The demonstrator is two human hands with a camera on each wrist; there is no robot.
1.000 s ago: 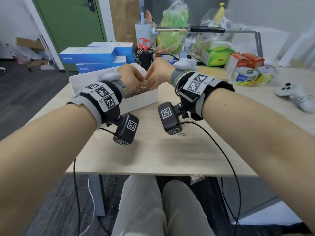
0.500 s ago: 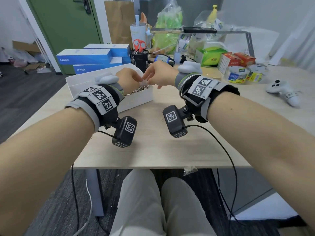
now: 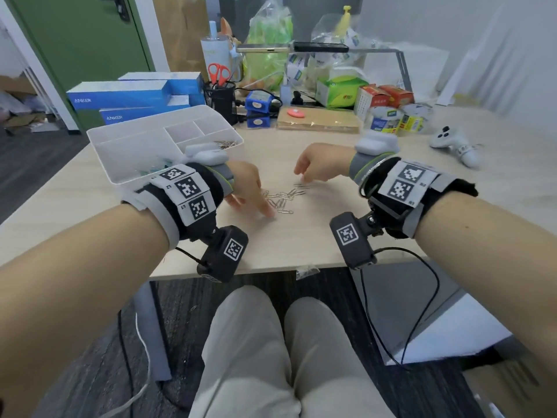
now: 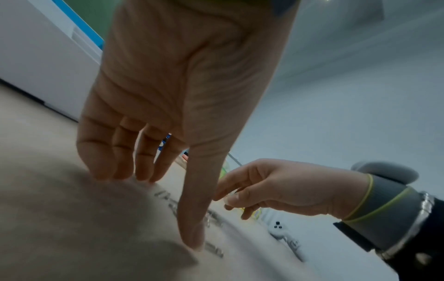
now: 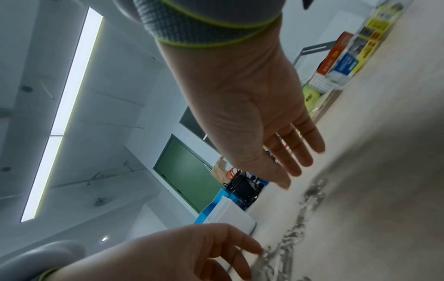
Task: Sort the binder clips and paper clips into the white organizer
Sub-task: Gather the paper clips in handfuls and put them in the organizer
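Left hand (image 3: 245,188) fingers (image 4: 115,152) straight, tips on desk (image 3: 301,239). Right hand (image 3: 321,164) fingers loose, empty, above loose paper clips (image 3: 283,197) between both hands. White organizer (image 3: 135,146) behind left. Step: gathering. Next: pinch clips; carry to the compartment already holding clips.

Paper clips (image 5: 310,192) are smeared by blur in wrist views; white organizer (image 3: 126,140) front is hidden by the left wristband (image 3: 187,188).
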